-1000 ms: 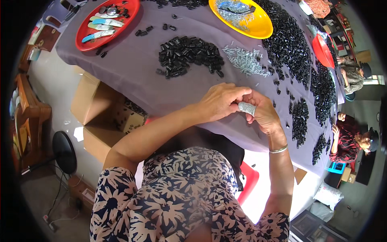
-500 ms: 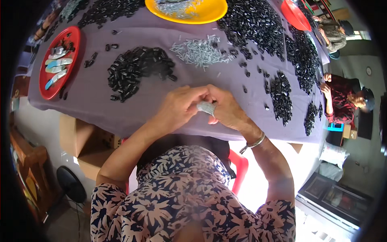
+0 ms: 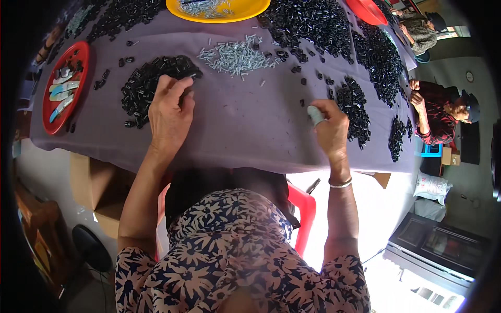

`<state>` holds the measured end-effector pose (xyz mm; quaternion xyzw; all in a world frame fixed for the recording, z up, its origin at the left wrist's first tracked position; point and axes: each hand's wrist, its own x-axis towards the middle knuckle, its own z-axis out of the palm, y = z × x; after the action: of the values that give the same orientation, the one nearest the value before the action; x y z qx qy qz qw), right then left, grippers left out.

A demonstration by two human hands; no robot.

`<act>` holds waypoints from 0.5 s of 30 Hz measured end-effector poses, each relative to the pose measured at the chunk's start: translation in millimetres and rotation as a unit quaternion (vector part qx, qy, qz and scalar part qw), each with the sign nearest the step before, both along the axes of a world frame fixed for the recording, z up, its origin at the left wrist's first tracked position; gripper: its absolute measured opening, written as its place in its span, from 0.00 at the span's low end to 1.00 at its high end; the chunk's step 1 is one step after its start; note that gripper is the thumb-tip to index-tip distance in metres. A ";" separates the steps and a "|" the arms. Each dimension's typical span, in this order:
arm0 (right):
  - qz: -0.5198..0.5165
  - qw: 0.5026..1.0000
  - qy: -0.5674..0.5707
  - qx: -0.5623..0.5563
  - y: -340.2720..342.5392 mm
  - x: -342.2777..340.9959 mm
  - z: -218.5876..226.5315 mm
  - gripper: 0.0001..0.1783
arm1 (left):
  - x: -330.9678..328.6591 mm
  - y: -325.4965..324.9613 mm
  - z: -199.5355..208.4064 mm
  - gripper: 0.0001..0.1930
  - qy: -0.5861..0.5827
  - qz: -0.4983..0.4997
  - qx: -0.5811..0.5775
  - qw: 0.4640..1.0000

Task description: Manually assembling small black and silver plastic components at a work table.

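My left hand [image 3: 170, 112] is over the near right edge of a pile of small black cylindrical pieces [image 3: 140, 86]. Its fingers are bent and a little apart, with no piece visible between them. At the right, my right hand [image 3: 331, 128] is held above the cloth, fingers curled in. Its thumb wears a pale grey wrapping [image 3: 315, 115]; whatever the fingers may hold is hidden. Just beyond that hand lies another heap of black pieces [image 3: 355, 109]. Between the hands, farther off, is a loose pile of thin, clear-silvery pins [image 3: 237, 56].
A red tray [image 3: 48, 112] with blue-and-white tools stands at the left. A yellow dish [image 3: 219, 20] of pins and a red bowl [image 3: 368, 13] are at the far side. A large black heap [image 3: 313, 31] spreads behind. Two people sit on the right on a purple-grey tablecloth's [image 3: 250, 125] far edge.
My hands were together in the middle and have parted. The left has moved to the black pile, the right toward the right-hand heap. The whole view has shifted slightly.
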<state>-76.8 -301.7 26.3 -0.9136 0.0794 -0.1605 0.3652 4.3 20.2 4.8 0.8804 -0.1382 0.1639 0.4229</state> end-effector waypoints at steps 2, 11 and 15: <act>-0.005 1.000 -0.004 -0.012 -11.2 7.0 0.9 0.05 | -0.3 0.6 2.5 0.18 0.008 0.008 0.017 1.000; 0.071 0.989 0.103 -0.077 7.3 34.9 13.8 0.07 | -24.4 -29.1 -6.2 0.18 -0.085 -0.119 -0.062 0.987; 0.134 0.985 0.027 -0.103 32.8 26.7 16.7 0.07 | -34.4 -36.2 -0.6 0.16 -0.030 -0.193 -0.106 0.975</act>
<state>-50.1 -268.9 43.0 -0.9527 -0.0507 -0.0924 0.2849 -30.1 -16.1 4.2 0.7816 -0.3004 0.1194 0.5335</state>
